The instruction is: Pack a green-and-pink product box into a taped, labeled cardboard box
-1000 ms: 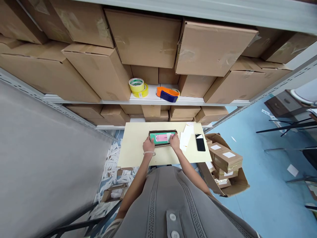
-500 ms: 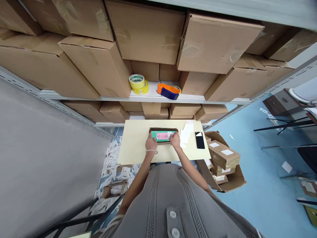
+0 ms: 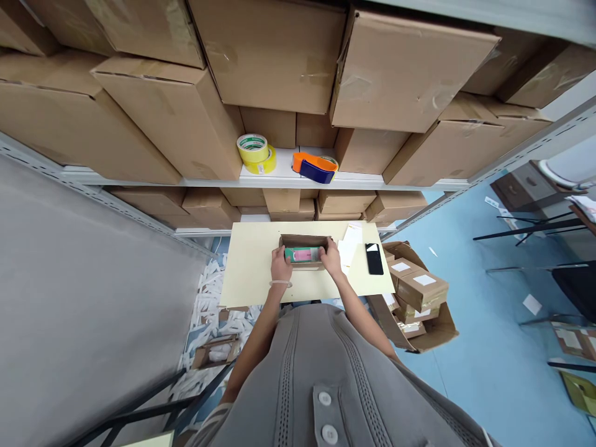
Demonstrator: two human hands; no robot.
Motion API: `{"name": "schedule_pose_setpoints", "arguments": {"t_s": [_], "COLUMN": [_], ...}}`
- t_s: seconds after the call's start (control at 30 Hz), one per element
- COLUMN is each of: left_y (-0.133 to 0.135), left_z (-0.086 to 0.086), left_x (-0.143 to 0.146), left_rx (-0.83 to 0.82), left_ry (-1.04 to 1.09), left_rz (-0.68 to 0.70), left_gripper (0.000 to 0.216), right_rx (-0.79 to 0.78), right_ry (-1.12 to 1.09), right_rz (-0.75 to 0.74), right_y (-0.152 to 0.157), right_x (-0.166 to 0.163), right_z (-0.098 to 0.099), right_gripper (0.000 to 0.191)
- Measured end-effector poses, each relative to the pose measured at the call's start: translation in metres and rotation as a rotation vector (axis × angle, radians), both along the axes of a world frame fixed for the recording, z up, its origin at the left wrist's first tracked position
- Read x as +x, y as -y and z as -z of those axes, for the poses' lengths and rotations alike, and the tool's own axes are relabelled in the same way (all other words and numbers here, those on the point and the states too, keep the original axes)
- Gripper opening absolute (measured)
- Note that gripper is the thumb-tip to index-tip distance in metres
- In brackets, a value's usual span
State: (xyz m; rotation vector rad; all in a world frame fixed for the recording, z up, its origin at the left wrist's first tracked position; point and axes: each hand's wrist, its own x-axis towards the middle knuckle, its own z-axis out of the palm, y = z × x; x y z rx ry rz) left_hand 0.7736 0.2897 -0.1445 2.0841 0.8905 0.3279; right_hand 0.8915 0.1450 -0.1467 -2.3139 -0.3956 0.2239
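An open cardboard box [image 3: 305,241] is on the cream tabletop [image 3: 246,261], with a green-and-pink package [image 3: 303,254] inside it. My left hand [image 3: 280,266] grips the box's left end, its thumb by the package. Around the right end my right hand [image 3: 331,257] is closed, thumb over the rim near the package's end. Both hands hide the ends of the box. Just right of my right hand lie white paper slips [image 3: 349,245], and beyond them a black phone [image 3: 374,259].
A shelf [image 3: 279,182] ahead carries many cardboard boxes, yellow tape rolls [image 3: 254,153] and an orange-and-blue tape dispenser [image 3: 315,167]. Right of the table, a large open carton [image 3: 435,347] holds several labelled parcels. White paper scraps [image 3: 205,292] cover the floor at left.
More of the box's inner back wall shows now, and the green-and-pink package appears lower inside. Both hands have shifted slightly, still at the two ends. The whole view has moved a little.
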Motion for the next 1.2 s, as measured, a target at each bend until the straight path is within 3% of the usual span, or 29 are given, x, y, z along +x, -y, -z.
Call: {"name": "schedule_pose_setpoints", "arguments": {"t_s": [0.13,0.3,0.43,0.63,0.77,0.93,1.2], "left_y": [-0.021,-0.036,-0.036,-0.036,-0.034,-0.027,-0.028], "left_z": [0.003,0.009,0.015,0.014,0.015,0.023,0.027], "left_x": [-0.019,-0.034,-0.031,-0.028,-0.03,-0.03,-0.024], "left_rx": [0.077,-0.002,-0.062,0.059,0.091,-0.003,-0.05], "left_ry": [0.157,0.049,0.002,0.02,-0.013,-0.043,-0.086], "left_rz": [0.071,0.135,0.211,0.294,0.33,0.45,0.441], "left_gripper": [0.04,0.054,0.059,0.033,0.021,0.012,0.012], "right_rx": [0.114,0.119,0.13,0.11,0.055,-0.071,-0.36], "right_ry": [0.067,-0.039,-0.124,-0.072,-0.05,-0.021,0.07], "right_rz": [0.017,0.024,-0.098,-0.149,-0.177,-0.214,-0.391], "right_y": [0.033,0.066,0.066,0.063,0.064,0.064,0.048], "right_x": [0.006,0.0,-0.012,-0.019,-0.02,-0.023,-0.021], "right_z": [0.005,0.021,0.026,0.021,0.02,0.016,0.005], "right_gripper": [0.053,0.058,0.061,0.061,0.062,0.063,0.057]}}
